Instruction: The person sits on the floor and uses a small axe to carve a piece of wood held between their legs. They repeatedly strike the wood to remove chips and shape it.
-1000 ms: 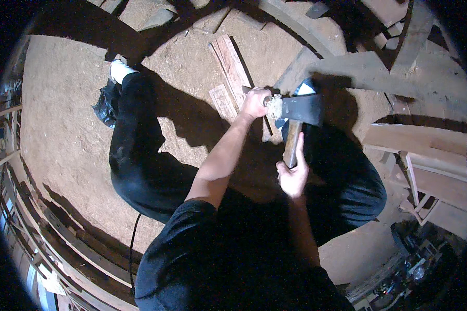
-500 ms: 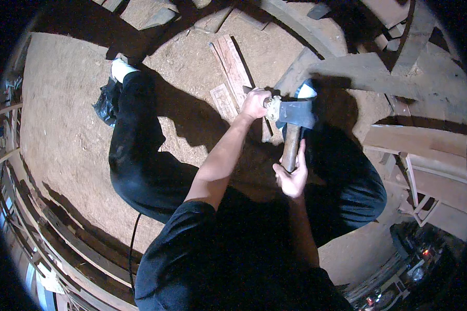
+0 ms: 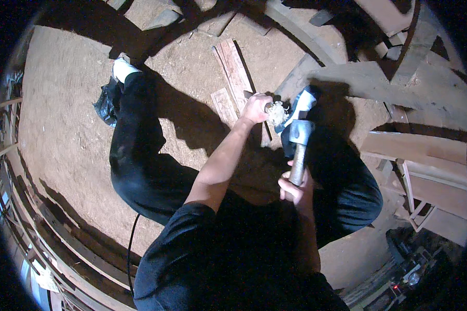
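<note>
My left hand (image 3: 256, 109) is closed round a wooden-handled tool whose frayed, splintered end (image 3: 278, 112) sticks out to the right of the fist. Its other end, a dark tip above my knuckles, is too small to make out. In my right hand (image 3: 297, 187) is a hatchet (image 3: 299, 154), fingers wrapped round its wooden handle. The steel head points away from me, below the frayed end and apart from it. Beyond my left fist lie reddish wood boards (image 3: 233, 66) and a shorter board (image 3: 224, 106) on the ground.
My shoes rest on the sandy floor (image 3: 72, 119), the right one (image 3: 302, 103) close beyond the hatchet. Large timbers (image 3: 389, 85) lie at the far right. A wooden bench-like piece (image 3: 420, 150) stands at right, and long rails (image 3: 72, 249) run along the left. A black plastic bag (image 3: 107, 106) lies by my left foot.
The hatchet head has come away from the frayed end, down and to the right, and has turned. My right hand shifted slightly right and nearer to me. The left hand stayed almost in place.
</note>
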### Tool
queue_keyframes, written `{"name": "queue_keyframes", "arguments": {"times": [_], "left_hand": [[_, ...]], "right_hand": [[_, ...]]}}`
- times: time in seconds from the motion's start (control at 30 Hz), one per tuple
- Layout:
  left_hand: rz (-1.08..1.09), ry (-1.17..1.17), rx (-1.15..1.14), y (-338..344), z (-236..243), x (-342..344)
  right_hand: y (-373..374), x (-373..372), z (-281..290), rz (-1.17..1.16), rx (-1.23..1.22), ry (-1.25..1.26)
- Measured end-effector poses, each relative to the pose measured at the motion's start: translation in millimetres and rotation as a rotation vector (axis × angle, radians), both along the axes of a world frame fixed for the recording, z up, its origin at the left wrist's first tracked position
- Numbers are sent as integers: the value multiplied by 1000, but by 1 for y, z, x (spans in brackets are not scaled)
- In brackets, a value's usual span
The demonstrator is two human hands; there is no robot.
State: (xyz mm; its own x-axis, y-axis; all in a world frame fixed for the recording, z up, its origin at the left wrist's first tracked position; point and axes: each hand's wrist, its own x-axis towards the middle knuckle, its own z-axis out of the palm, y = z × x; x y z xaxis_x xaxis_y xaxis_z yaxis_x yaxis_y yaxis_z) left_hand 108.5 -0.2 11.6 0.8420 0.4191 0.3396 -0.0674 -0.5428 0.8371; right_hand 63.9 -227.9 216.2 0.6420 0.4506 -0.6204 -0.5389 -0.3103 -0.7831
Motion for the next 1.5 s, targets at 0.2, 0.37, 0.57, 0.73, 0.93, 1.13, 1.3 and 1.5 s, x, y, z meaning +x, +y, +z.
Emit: {"name": "queue_keyframes", "arguments": {"times": [0.2, 0.37, 0.57, 0.73, 0.93, 1.13, 1.3, 1.5], "left_hand": [[-21, 53, -26, 0, 1, -1], [-40, 47, -44, 1, 6, -2], [-56, -1, 29, -3, -4, -2], [-96, -15, -6, 2, -4, -3], [-54, -36, -20, 2, -1, -4], [-2, -85, 22, 6, 13, 4], [-33, 39, 18, 7, 4, 3], [-11, 5, -4, 9, -3, 6]], "right_hand": [[26, 4, -37, 0, 69, -113], [37, 9, -53, -3, -74, -172], [31, 9, -56, -35, 5, -108], [23, 8, -63, -14, 22, -96], [14, 5, -79, 4, 74, -127], [13, 8, -63, -52, 160, -65], [4, 4, -83, -8, 163, -224], [12, 4, -58, -35, 171, -106]]}}
